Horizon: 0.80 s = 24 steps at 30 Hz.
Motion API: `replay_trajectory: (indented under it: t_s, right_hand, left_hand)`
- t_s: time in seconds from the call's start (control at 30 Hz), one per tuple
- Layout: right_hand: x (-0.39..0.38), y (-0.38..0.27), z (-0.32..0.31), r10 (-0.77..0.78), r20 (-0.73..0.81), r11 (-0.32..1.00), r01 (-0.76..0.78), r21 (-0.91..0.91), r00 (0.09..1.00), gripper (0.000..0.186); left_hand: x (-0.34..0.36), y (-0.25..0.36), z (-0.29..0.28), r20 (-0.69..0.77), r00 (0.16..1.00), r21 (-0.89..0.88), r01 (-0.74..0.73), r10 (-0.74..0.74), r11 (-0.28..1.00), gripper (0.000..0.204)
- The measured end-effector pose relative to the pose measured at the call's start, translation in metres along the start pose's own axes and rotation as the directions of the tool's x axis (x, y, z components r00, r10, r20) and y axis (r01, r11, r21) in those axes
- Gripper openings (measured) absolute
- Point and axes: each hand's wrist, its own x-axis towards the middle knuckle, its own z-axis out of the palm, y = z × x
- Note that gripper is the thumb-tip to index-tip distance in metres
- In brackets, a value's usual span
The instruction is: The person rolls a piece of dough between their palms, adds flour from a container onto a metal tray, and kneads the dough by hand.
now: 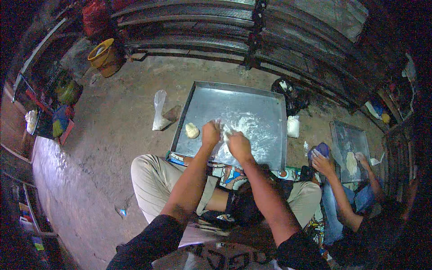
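Observation:
Both hands work over a large shallow metal tray (209, 92) in front of my crossed legs. My left hand (210, 133) is closed, its fingertips pinched close to a small pale piece of dough (226, 136). My right hand (238, 145) is curled around the other side of that piece, which lies mostly hidden between the two hands. Left of my left hand, a rounded lump of dough (192, 131) rests on the tray. White flour (247, 128) is smeared over the tray's middle and right side.
A clear bag of white powder (159, 112) stands on the floor left of the tray, a white packet (293, 126) right of it. Farther right, a co-worker holds a purple bowl (320, 150) beside another tray (337, 135) with flattened dough. Racks (189, 22) and a yellow bucket (107, 58) stand behind.

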Motion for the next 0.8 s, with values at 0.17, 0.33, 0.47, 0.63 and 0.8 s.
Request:
replay_trajectory:
  t_s: [0.17,0.33,0.47,0.63,0.8]
  right_hand:
    - [0.008,0.014,0.037,-0.079,0.036,0.965,0.086,-0.248,0.996,0.016]
    - [0.022,0.048,0.054,0.061,-0.211,0.995,-0.042,0.093,0.976,0.015]
    - [0.017,0.101,0.046,0.441,-0.253,0.746,-0.195,0.637,0.861,0.024]
    - [0.022,0.109,0.03,0.402,-0.396,0.893,-0.256,0.371,0.826,0.029]
    - [0.033,0.08,0.032,0.121,-0.037,0.989,-0.117,0.093,0.992,0.023]
  left_hand:
    - [-0.001,0.032,-0.011,0.179,0.959,0.038,0.215,-0.218,0.976,0.046]
    - [-0.005,0.003,-0.015,0.58,0.815,0.252,-0.177,-0.002,0.951,0.054]
    - [-0.022,0.009,-0.015,0.862,0.503,0.264,-0.337,-0.064,0.904,0.054]
    - [-0.021,0.026,0.01,0.74,0.656,0.205,-0.428,0.146,0.88,0.037]
    - [-0.016,0.016,0.017,0.426,0.867,-0.002,-0.285,0.258,0.959,0.016]
